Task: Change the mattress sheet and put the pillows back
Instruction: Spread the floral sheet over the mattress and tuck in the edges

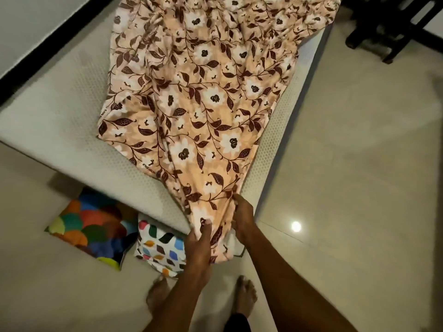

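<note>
A peach sheet with brown leaves and white flowers (203, 97) lies bunched lengthwise along the bare white mattress (55, 116), which sits on the floor. Its near end hangs over the mattress corner. My left hand (199, 243) grips the gathered end of the sheet from the left. My right hand (242, 216) pinches the same bunched fabric just to the right. Two pillows lie on the floor left of the corner: a multicoloured scale-pattern pillow (93, 226) and a white one with coloured leaves (160, 250).
Beige floor tiles (347, 164) stretch to the right of the mattress. Dark furniture legs (393, 27) stand at the top right. A black skirting strip (55, 41) runs along the wall at the upper left. My bare feet (244, 295) stand at the mattress corner.
</note>
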The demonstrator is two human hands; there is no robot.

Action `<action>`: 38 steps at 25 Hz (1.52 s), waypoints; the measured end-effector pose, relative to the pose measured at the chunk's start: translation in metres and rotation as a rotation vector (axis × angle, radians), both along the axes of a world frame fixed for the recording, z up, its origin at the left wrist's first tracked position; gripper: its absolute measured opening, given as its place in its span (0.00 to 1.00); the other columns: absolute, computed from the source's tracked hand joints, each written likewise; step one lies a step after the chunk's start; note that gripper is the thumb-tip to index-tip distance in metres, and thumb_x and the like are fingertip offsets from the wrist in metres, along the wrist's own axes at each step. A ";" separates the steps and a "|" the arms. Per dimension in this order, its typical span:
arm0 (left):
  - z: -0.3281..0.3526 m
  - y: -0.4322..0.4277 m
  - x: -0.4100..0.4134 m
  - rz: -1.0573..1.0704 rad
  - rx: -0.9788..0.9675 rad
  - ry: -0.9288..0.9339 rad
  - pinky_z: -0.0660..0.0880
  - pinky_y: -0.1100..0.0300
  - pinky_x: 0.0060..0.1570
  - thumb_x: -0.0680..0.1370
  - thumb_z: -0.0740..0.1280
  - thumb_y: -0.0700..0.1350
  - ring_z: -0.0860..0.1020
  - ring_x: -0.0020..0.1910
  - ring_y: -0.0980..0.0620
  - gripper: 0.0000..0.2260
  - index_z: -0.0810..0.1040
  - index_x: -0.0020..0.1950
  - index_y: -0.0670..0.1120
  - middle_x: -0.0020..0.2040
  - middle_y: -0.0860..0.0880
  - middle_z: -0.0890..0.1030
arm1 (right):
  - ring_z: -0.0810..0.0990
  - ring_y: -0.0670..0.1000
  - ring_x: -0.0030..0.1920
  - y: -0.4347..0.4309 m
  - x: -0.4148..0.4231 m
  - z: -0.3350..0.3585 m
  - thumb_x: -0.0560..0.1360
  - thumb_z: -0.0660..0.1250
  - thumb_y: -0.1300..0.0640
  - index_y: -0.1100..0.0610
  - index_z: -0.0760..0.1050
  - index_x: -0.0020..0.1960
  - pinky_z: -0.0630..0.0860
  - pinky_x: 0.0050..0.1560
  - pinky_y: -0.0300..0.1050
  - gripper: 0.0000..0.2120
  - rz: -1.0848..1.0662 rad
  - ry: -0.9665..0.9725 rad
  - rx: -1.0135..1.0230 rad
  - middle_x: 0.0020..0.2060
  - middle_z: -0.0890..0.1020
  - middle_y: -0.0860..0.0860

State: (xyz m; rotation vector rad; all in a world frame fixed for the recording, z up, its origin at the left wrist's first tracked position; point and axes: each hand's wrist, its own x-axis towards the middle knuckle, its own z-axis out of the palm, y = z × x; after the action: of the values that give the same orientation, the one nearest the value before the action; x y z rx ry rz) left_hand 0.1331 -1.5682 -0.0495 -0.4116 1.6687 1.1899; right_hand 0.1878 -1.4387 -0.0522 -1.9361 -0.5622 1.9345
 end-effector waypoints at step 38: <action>0.155 0.200 -0.005 -1.190 0.035 1.766 0.60 0.42 0.75 0.78 0.58 0.57 0.70 0.76 0.39 0.30 0.71 0.76 0.43 0.77 0.39 0.71 | 0.73 0.59 0.75 0.111 0.097 0.154 0.79 0.62 0.41 0.53 0.67 0.79 0.69 0.74 0.57 0.32 0.682 -0.992 1.164 0.76 0.73 0.56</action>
State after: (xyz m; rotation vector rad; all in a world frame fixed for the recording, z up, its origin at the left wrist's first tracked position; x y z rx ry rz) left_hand 0.1277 -1.3684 0.1054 1.9638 2.4562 0.4026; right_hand 0.2851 -1.3280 0.1020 -1.7218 -2.1748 0.3012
